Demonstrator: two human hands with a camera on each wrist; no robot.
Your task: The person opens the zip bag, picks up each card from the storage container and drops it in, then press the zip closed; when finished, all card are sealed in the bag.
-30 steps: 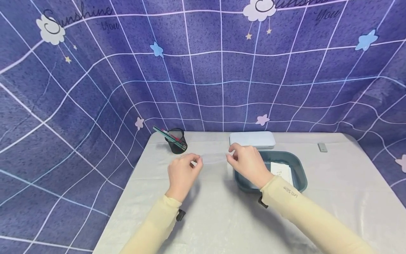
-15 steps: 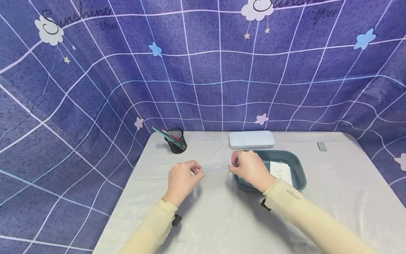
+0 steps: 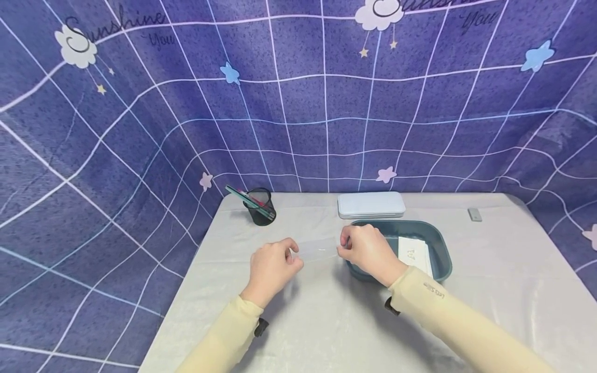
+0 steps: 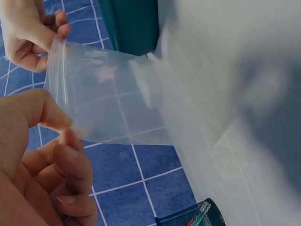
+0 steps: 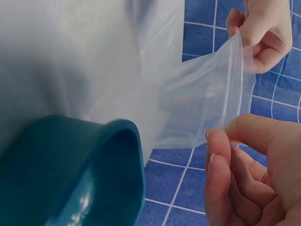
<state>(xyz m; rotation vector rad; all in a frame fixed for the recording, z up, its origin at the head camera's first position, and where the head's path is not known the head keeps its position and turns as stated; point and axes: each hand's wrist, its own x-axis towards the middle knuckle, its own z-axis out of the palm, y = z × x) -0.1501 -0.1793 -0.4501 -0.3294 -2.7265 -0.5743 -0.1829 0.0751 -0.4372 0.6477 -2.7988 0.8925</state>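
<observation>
A clear plastic zip-lock bag (image 3: 317, 249) hangs between my two hands above the table, its zip strip along the top edge. My left hand (image 3: 272, 267) pinches one end of that edge between thumb and index finger, as the left wrist view shows close up (image 4: 47, 155). At the opposite end, the thumb and fingertips of my right hand (image 3: 370, 251) pinch the same strip. In the right wrist view the bag (image 5: 197, 99) is see-through, with the backdrop's grid lines showing behind it.
A dark teal basin (image 3: 420, 226) holding white printed card or paper (image 3: 415, 254) stands beneath and beside my right hand. Behind it lies a pale blue case (image 3: 370, 205). A black mesh pen cup (image 3: 264, 211) stands back left; a small grey block (image 3: 474, 214) lies far right.
Both hands have come down and slightly nearer with the bag, my left hand lowest. The bag's clear face shows more to the head view than a second ago.
</observation>
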